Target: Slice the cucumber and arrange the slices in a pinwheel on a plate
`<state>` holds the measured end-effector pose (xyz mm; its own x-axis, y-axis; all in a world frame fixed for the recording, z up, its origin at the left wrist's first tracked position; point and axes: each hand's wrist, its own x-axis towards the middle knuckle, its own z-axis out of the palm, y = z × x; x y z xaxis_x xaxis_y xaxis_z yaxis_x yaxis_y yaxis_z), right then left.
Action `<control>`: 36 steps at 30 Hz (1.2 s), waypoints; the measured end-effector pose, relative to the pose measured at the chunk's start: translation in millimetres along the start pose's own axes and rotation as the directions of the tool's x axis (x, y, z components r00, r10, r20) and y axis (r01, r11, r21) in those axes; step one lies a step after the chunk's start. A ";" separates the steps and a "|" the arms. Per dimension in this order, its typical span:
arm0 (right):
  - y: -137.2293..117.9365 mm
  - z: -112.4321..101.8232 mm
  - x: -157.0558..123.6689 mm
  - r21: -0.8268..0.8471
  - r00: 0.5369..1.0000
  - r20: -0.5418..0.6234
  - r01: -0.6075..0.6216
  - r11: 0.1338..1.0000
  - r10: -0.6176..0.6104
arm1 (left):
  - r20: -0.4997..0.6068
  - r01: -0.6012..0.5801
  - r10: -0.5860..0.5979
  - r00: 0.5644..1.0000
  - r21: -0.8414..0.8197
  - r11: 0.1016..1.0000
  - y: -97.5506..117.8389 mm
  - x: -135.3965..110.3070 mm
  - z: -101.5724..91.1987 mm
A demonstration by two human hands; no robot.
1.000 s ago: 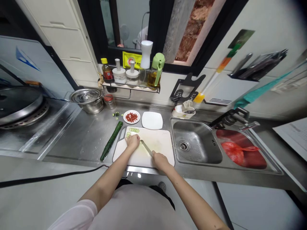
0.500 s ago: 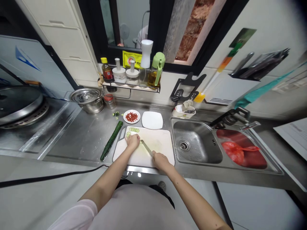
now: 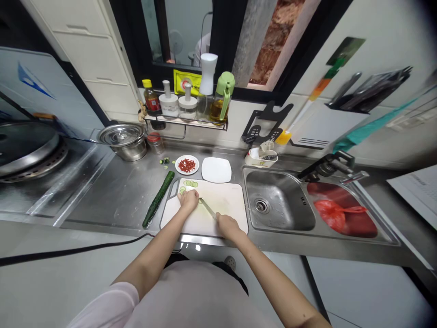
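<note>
My right hand [image 3: 229, 226] grips the handle of a kitchen knife [image 3: 209, 210], whose blade points up and left across the white cutting board [image 3: 225, 196]. Its tip is close to the fingers of my left hand [image 3: 188, 200]. Those fingers are curled down on the board around a piece of cucumber, mostly hidden, with a pale green edge at the fingertips. Thin cucumber slices [image 3: 190, 184] lie in a row just beyond my left hand, partly covered by it. A whole cucumber [image 3: 159, 199] rests on the counter left of the board.
Behind the board stand a plate of chopped red pieces [image 3: 187, 165] and a white square plate [image 3: 216, 170]. Cucumber scraps [image 3: 166, 161] lie to their left. On the right is a sink [image 3: 280, 200] with a red bag [image 3: 329, 215]; a steel pot [image 3: 126, 141] stands back left.
The knife blade has tilted slightly, and its tip stays beside my left fingers. Both hands hold nearly the same places; the view has shifted a little.
</note>
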<state>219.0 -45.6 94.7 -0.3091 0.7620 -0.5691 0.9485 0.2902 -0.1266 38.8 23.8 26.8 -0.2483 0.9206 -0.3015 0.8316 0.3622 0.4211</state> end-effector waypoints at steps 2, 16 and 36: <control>1.7 -3.8 0.9 0.048 1.000 0.017 -0.007 0.999 0.006 | 0.002 -0.001 0.001 1.000 0.000 1.000 -0.3 0.0 0.1; 7.4 6.3 -1.7 0.116 1.000 0.009 -0.021 0.993 0.020 | -0.005 -0.009 0.009 1.000 0.012 1.000 -0.1 -0.7 -1.0; -4.8 7.6 -6.9 0.081 0.998 -0.008 -0.057 0.995 0.058 | -0.012 -0.019 0.020 1.000 0.039 0.999 -1.0 -3.3 -1.2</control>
<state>217.1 -56.6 93.1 -0.2539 0.7823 -0.5688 0.9672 0.1981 -0.1592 38.3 20.6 28.4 -0.2375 0.9293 -0.2829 0.8548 0.3383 0.3935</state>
